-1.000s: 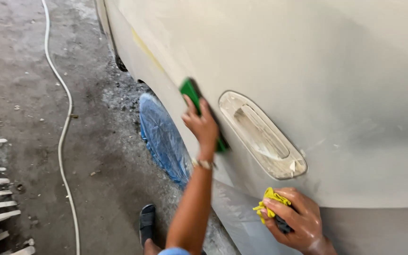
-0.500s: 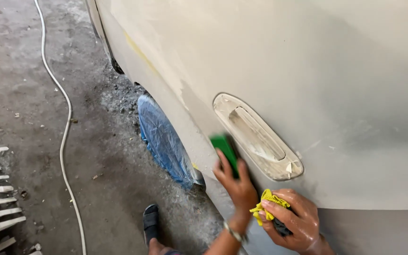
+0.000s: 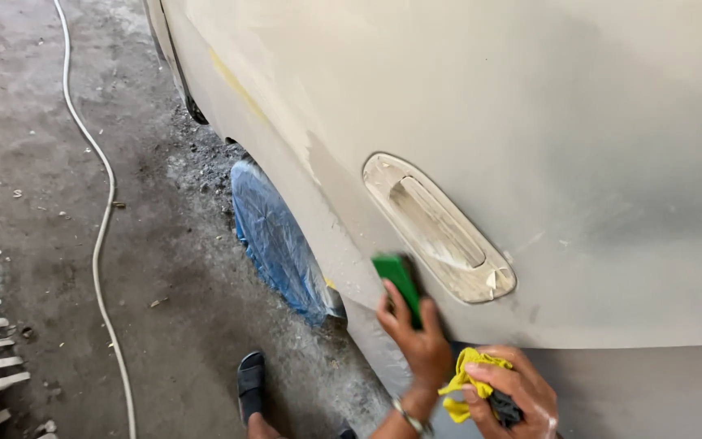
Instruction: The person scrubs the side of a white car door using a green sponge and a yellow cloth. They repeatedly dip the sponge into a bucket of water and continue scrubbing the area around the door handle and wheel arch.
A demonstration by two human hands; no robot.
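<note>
Head view: left hand (image 3: 420,341) presses flat green sanding block (image 3: 398,284) against primed beige car panel (image 3: 481,106); right hand (image 3: 509,390) fingers closed around crumpled yellow cloth (image 3: 465,380).

Left hand (image 3: 420,345) presses a sanding block (image 3: 400,286) against the car panel (image 3: 530,122), just left of the masked lamp recess (image 3: 440,229). Right hand (image 3: 513,394), lower right, grips a cloth (image 3: 465,382). Wrapped wheel (image 3: 274,240) lies left; hose (image 3: 99,236) on floor (image 3: 34,162).

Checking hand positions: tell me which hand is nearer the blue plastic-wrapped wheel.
Left. The left hand, holding the green sanding block, is just right of the wheel; the right hand is farther right.
</note>
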